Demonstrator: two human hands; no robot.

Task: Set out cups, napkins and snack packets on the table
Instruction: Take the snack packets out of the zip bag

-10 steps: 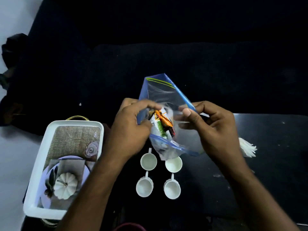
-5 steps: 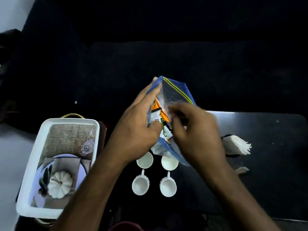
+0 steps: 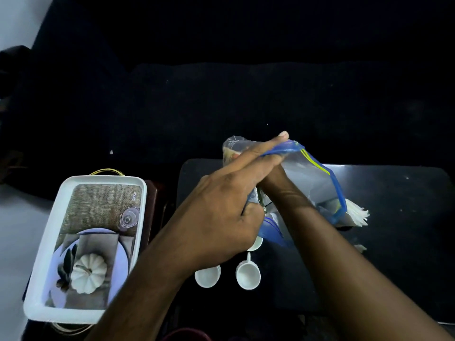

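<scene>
A clear zip bag [image 3: 312, 185] with a blue and yellow seal hangs tilted over the black table [image 3: 398, 193]. My left hand [image 3: 221, 210] grips it from the outside, fingers stretched along its mouth. My right hand [image 3: 273, 178] reaches into the bag; its fingers are hidden behind my left hand, and so are the packets inside. White cups stand under my arms: one [image 3: 207, 276], another [image 3: 248, 275], and the rim of a third [image 3: 255, 244]. A stack of white napkins [image 3: 357, 214] lies behind the bag to the right.
A white tray [image 3: 51, 232] lined with a printed picture of a place setting sits at the left, off the table. A dark sofa fills the background beyond the table.
The bag has tipped over to the right, its seal now pointing right. My right hand has gone from its mouth down inside it. The orange packet is no longer visible.
</scene>
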